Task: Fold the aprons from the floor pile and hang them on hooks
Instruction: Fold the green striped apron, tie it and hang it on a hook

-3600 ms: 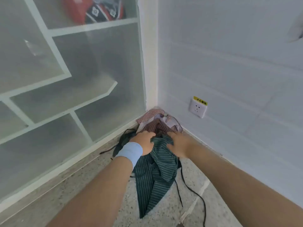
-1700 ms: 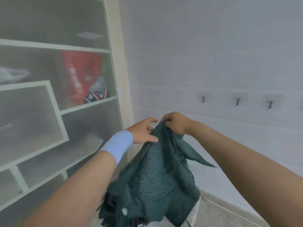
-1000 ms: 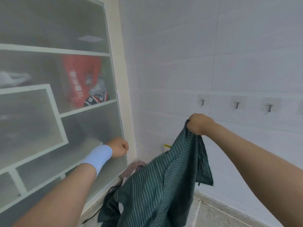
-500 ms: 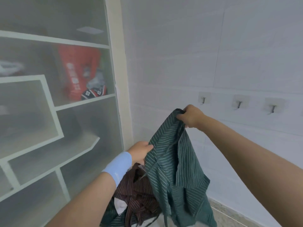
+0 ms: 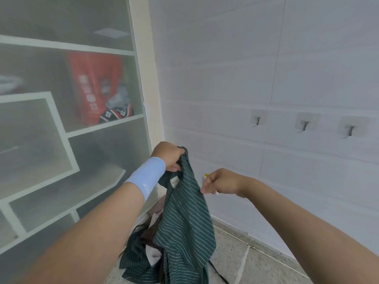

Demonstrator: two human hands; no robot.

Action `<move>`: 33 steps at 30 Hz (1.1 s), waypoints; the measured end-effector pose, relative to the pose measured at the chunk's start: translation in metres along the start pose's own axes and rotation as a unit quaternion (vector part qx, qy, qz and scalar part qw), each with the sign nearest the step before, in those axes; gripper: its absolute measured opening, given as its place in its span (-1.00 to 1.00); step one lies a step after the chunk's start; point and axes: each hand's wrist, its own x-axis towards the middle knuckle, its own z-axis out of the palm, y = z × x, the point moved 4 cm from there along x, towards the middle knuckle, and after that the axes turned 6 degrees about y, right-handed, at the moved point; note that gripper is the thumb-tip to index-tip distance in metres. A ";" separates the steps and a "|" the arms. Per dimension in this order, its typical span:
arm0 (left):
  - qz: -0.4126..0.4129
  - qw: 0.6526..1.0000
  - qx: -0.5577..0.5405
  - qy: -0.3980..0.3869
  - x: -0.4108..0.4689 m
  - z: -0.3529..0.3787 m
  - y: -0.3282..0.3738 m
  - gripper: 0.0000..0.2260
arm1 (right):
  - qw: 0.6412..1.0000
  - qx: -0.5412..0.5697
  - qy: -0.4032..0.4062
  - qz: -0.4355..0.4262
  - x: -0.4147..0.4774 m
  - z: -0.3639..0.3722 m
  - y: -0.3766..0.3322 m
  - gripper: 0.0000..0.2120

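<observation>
A dark green apron with thin white stripes hangs in front of me. My left hand, with a light blue wristband, grips its bunched top. Lower and to the right, my right hand has curled fingers and pinches the apron's right edge at the fingertips. The apron's lower end trails into the floor pile of other aprons, dark green, brown striped and red checked, lying in the corner. Three small metal hooks sit in a row on the white tiled wall, up and to the right of both hands.
A frosted glass cabinet with white shelves fills the left side; a red bag shows dimly behind the glass. The white tiled wall meets it at the corner. Speckled floor lies to the lower right, with black apron strings on it.
My left hand rose and took hold of the apron's top. My right hand let go of the top and dropped to the right edge. The apron now hangs from the left hand.
</observation>
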 end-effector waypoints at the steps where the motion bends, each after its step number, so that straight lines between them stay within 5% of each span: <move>1: 0.020 0.997 0.073 0.015 0.002 -0.009 0.002 -0.88 | 1.000 0.010 -0.021 -0.002 0.002 0.001 0.005 -0.86; 3: 0.026 0.992 0.121 -0.022 0.003 -0.019 0.000 -0.90 | 0.998 0.056 -0.018 -0.012 0.006 0.002 0.005 -0.86; 5: 0.002 0.997 0.048 -0.065 -0.005 -0.020 -0.002 -0.88 | 0.996 0.091 0.016 -0.019 0.011 0.007 -0.002 -0.83; 7: -0.003 0.997 -0.058 -0.052 -0.005 -0.023 -0.001 -0.84 | 0.993 0.120 -0.006 -0.014 0.018 0.023 -0.010 -0.63; 9: 0.004 0.997 -0.071 -0.022 -0.003 -0.027 0.001 -0.83 | 0.995 0.097 -0.014 -0.015 0.024 0.035 -0.018 -0.64; 11: 0.017 0.998 0.062 0.010 0.002 -0.039 -0.002 -0.81 | 0.999 0.014 0.025 -0.028 0.028 0.032 -0.023 -0.81; 14: -0.008 0.966 0.253 0.043 0.003 -0.063 -0.020 -0.85 | 0.996 -0.046 0.072 -0.026 0.032 0.014 -0.025 -0.65; 18: 0.051 0.885 0.461 0.039 -0.001 -0.053 -0.030 -0.87 | 0.990 -0.065 0.092 -0.090 0.031 -0.002 -0.051 -0.79; 21: 0.128 0.957 0.246 -0.084 -0.007 -0.015 -0.022 -0.67 | 0.976 -0.112 0.097 -0.160 0.027 -0.008 -0.084 -0.76; 24: 0.126 0.970 0.089 -0.189 -0.014 0.007 -0.016 -0.79 | 0.969 -0.105 0.122 -0.185 0.023 -0.023 -0.100 -0.77; 29: 0.155 0.968 0.068 -0.183 -0.007 0.000 -0.016 -0.80 | 0.975 -0.209 0.038 -0.070 0.016 -0.046 -0.058 -0.88; 33: 0.180 0.947 0.212 -0.158 0.002 -0.012 -0.016 -0.78 | 0.989 -0.148 -0.012 0.001 0.007 -0.047 -0.026 -0.60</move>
